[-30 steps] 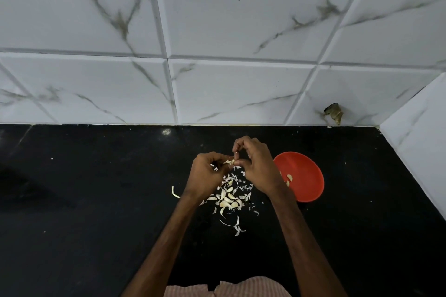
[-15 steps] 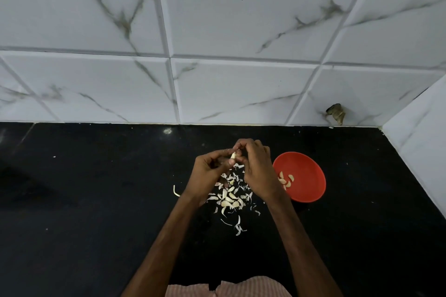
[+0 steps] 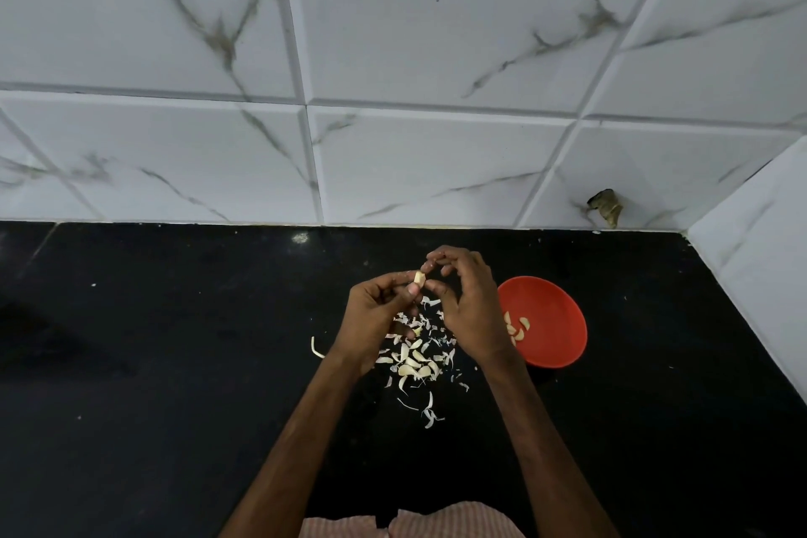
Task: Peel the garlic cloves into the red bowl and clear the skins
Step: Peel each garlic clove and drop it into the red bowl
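Left hand point(image 3: 374, 315) pinching garlic clove point(image 3: 419, 277), right hand point(image 3: 468, 307) possibly touching it, grip unclear, red bowl point(image 3: 556, 315) part-hidden.

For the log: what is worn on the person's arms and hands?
Nothing: the left hand and right hand are bare, no gloves, and both forearms are uncovered with no watch or bangle visible. Only a pink-and-white striped cloth garment shows at the bottom edge.

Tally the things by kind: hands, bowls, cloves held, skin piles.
Hands: 2 (left hand, right hand)
Bowl: 1
Held clove: 1
Skin pile: 1
Total: 5
Bowl cloves are partly hidden and uncounted.
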Demonstrator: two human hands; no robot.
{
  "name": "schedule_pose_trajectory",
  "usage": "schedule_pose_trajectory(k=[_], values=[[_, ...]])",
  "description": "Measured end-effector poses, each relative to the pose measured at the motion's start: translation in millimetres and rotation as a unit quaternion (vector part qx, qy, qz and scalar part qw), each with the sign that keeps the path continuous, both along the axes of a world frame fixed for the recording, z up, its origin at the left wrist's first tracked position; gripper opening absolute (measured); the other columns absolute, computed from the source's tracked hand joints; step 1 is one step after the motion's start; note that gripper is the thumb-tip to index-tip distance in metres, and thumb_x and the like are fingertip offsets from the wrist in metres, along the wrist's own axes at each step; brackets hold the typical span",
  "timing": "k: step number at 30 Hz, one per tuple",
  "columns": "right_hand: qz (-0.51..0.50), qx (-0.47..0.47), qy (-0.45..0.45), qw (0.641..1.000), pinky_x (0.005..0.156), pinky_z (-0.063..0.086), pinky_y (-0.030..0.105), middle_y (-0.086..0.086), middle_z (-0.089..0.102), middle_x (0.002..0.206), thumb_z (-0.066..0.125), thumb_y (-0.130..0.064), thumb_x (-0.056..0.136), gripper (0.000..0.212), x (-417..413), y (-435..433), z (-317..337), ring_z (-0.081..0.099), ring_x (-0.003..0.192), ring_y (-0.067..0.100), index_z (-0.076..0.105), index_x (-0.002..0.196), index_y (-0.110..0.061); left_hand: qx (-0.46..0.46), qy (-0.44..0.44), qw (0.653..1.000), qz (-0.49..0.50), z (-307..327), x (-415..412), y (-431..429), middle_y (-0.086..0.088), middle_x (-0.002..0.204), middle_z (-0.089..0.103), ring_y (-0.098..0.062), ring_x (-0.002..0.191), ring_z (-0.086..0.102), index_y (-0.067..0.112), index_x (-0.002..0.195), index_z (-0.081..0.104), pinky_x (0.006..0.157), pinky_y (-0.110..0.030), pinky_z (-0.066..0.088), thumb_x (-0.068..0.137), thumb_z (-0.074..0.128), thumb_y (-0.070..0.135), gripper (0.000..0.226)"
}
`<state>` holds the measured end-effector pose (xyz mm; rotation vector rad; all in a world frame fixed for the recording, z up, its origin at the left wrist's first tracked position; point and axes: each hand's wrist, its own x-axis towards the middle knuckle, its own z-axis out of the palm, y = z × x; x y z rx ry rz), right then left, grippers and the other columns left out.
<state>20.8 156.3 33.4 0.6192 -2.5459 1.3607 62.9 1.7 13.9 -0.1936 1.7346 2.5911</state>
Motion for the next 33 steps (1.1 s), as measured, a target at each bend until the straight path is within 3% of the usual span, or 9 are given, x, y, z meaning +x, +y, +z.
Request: schedule_pose_trajectory(k=[2, 4, 9, 14, 18, 24, 27, 33], values=[[-0.007, 0.008, 0.016, 1.0, 0.089, 0.033, 0.007, -0.014, 0.057, 0.107, 0.076, -0.004, 0.084, 0.046, -0.4, 0.0, -0.7, 0.049, 0.1, -0.002, 0.059, 0.119, -0.028, -0.013, 0.002, 1.0, 0.0, -0.3, 0.5, -0.6, -0.003, 0.084, 0.07, -0.01, 0.069, 0.062, 0.009, 0.109, 0.076, 0.045, -0.024, 0.05, 0.089, 0.071, 0.015, 0.022], [-0.011, 0.022, 0.032, 0.999, 0.09, 0.034, 0.013, -0.021, 0.056, 0.104, 0.077, -0.004, 0.083, 0.042, -1.3, 0.5, 0.9, 0.046, 0.097, -0.008, 0.062, 0.117, -0.023, -0.028, 0.004, 1.0, -0.002, -0.9, 1.4, -1.6, -0.002, 0.085, 0.071, -0.01, 0.07, 0.063, 0.012, 0.107, 0.077, 0.044, -0.023, 0.05, 0.089, 0.071, 0.016, 0.019], [0.004, 0.07, 0.104, 0.992, 0.09, 0.034, 0.026, -0.019, 0.066, 0.093, 0.079, -0.001, 0.08, 0.036, -5.1, 3.6, 6.2, 0.048, 0.094, -0.006, 0.067, 0.111, -0.014, -0.072, -0.006, 0.997, -0.008, -1.8, 4.0, -2.4, -0.005, 0.083, 0.071, -0.011, 0.066, 0.063, 0.025, 0.099, 0.079, 0.042, -0.023, 0.048, 0.083, 0.075, 0.031, 0.018], [0.004, 0.122, 0.132, 0.984, 0.086, 0.038, 0.034, -0.005, 0.066, 0.09, 0.078, 0.006, 0.077, 0.04, -1.8, 4.2, 4.1, 0.047, 0.09, 0.004, 0.062, 0.108, -0.012, -0.13, 0.005, 0.991, -0.013, -2.8, 4.0, 0.5, 0.003, 0.077, 0.069, -0.007, 0.064, 0.062, 0.02, 0.107, 0.076, 0.042, -0.024, 0.049, 0.091, 0.071, 0.029, 0.019], [0.021, 0.148, 0.099, 0.984, 0.086, 0.037, 0.033, 0.001, 0.057, 0.099, 0.072, 0.012, 0.076, 0.056, 1.5, 2.4, -0.3, 0.036, 0.092, 0.0, 0.047, 0.115, -0.02, -0.17, 0.012, 0.985, -0.009, -3.8, 2.2, 2.5, 0.005, 0.079, 0.072, -0.005, 0.067, 0.065, 0.015, 0.112, 0.074, 0.042, -0.024, 0.049, 0.096, 0.067, 0.022, 0.018], [0.028, 0.192, -0.003, 0.981, 0.082, 0.032, 0.025, -0.006, 0.034, 0.105, 0.059, 0.019, 0.073, 0.053, 1.8, -1.3, -9.1, 0.029, 0.097, 0.007, 0.049, 0.116, -0.011, -0.225, 0.025, 0.974, 0.014, -9.5, -0.6, 7.1, 0.0, 0.081, 0.076, -0.005, 0.051, 0.058, 0.022, 0.104, 0.074, 0.045, -0.018, 0.044, 0.1, 0.06, 0.012, 0.018], [0.025, 0.195, 0.013, 0.98, 0.081, 0.031, 0.025, -0.006, 0.033, 0.103, 0.056, 0.022, 0.071, 0.052, 1.2, -1.2, -12.2, 0.027, 0.094, 0.006, 0.05, 0.111, -0.01, -0.208, 0.026, 0.977, 0.036, -9.0, -0.8, 10.8, 0.003, 0.075, 0.073, 0.001, 0.048, 0.056, 0.019, 0.101, 0.076, 0.047, -0.011, 0.041, 0.1, 0.059, 0.008, 0.02], [0.012, 0.161, 0.013, 0.987, 0.081, 0.035, 0.027, -0.007, 0.035, 0.105, 0.054, 0.02, 0.075, 0.051, 6.5, -6.4, -19.4, 0.035, 0.097, 0.012, 0.047, 0.11, -0.016, -0.114, -0.013, 0.991, 0.072, -8.5, -3.0, 10.4, -0.003, 0.076, 0.071, -0.005, 0.052, 0.054, 0.007, 0.102, 0.075, 0.044, -0.017, 0.041, 0.1, 0.059, 0.009, 0.016]])
